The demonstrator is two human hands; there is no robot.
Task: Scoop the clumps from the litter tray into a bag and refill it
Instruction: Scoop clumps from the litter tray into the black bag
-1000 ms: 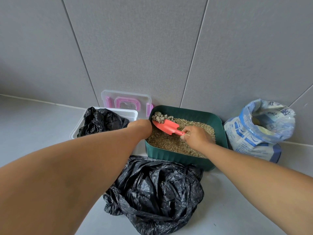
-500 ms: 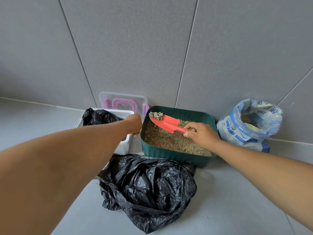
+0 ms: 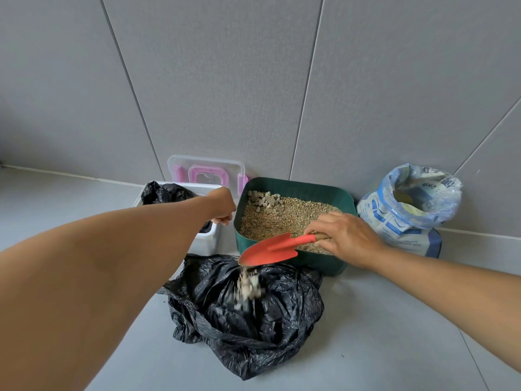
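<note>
The green litter tray stands against the wall, filled with brown litter, with pale clumps in its far left corner. My right hand grips the handle of a red scoop, tilted down over the tray's front left corner. Clumps fall from its tip into the crumpled black bag on the floor in front. My left hand hovers just left of the tray, fingers curled with nothing visible in them.
A blue-and-white litter sack stands open to the right of the tray. On the left is a white tub lined with black plastic, with a clear lid with pink clips leaning on the wall behind it. Grey floor lies in front.
My right hand carried the loaded scoop from the tray's far left corner to its front edge and tipped it; the clumps now drop toward the bag. My left hand drifted slightly left.
</note>
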